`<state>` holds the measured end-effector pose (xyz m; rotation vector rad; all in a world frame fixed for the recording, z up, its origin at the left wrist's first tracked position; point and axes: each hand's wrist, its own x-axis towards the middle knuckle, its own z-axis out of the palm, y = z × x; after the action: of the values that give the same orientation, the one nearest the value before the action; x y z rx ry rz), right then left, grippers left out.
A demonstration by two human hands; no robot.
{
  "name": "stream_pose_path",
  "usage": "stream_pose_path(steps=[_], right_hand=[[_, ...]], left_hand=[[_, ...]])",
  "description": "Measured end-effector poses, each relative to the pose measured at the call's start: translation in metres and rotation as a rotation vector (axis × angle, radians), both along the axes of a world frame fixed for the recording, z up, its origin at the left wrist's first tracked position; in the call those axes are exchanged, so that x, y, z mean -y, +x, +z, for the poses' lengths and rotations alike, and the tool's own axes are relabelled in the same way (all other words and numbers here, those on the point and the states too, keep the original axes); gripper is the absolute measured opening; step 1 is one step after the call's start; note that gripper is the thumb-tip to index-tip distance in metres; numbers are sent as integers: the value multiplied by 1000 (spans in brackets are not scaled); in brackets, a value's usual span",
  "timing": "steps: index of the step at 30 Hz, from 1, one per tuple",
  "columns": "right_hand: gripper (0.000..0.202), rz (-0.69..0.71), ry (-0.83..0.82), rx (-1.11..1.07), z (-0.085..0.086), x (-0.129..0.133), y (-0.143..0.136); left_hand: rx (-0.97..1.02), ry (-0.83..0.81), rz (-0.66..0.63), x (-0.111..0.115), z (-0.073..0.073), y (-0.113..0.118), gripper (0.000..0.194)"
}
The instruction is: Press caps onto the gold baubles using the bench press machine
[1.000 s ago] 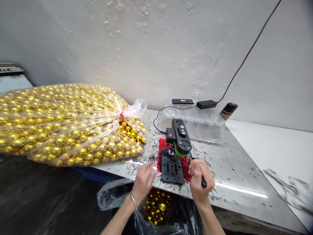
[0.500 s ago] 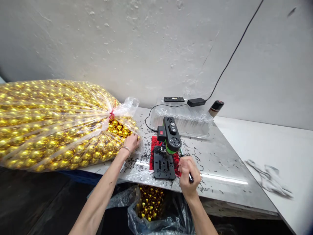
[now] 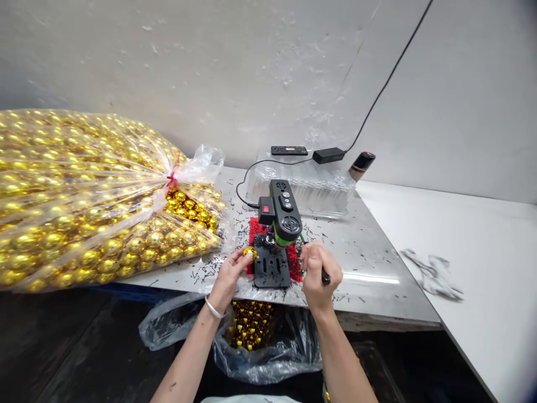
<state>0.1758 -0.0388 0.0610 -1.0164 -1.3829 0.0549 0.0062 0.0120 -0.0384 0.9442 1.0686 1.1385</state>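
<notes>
Lower centre: my left hand (image 3: 229, 275) pinches one shiny gold ball (image 3: 250, 253), unseated; my right hand (image 3: 319, 273) grips the black cylindrical handle (image 3: 325, 277).

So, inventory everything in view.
metal table: 1, grey, centre
white surface: 1, right
tied ball bag: 1, clear/gold, left
press: 1, black-green, centre
small ball: 1, gold, beside press
mat: 1, red, under press
scraps: many, black, around press
package: 1, clear, behind press
adapter: 1, black, on package
flat box: 1, black, beside adapter
cords: 2, black, from adapter
can: 1, black-topped, right of package
cloth: 1, whitish, right
open ball bag: 1, clear/gold, below table
left hand: 1, white-braceleted, holding ball
right hand: 1, on lever
</notes>
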Motion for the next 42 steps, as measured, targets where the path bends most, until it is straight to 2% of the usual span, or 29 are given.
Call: stream_pose_path(steps=[2, 4, 7, 10, 15, 18, 27, 33, 37, 39, 42], right_hand=[[34, 12, -3, 27, 6, -1, 2], [33, 23, 1, 57, 9, -1, 4], [31, 33, 4, 106, 9, 1, 6], [30, 35, 2, 133, 8, 4, 6], [27, 15, -3, 151, 6, 6, 5], [28, 14, -4, 131, -2, 8, 4], [30, -12, 96, 193, -67, 4, 4], [31, -40, 157, 176, -86, -4, 3], [28, -23, 199, 272, -80, -5, 4], [28, -25, 204, 209, -67, -4, 3], [31, -49, 125, 65, -35, -2, 1]], left_hand=[[-127, 88, -26, 0, -9, 21, 47], [-357, 227, -36, 1, -14, 35, 41], [-723, 492, -18, 4, -16, 42, 34], [-870, 677, -19, 7, -16, 40, 30], [-889, 769, 1, 8, -21, 43, 29], [-865, 786, 1, 5, -24, 45, 29], [-884, 780, -16, 4, -25, 44, 31], [-869, 791, -27, 5, -25, 43, 31], [-866, 788, -18, 2, -27, 44, 30], [-864, 781, -11, 0, -27, 45, 29], [-844, 789, 33, 1, -25, 46, 28]])
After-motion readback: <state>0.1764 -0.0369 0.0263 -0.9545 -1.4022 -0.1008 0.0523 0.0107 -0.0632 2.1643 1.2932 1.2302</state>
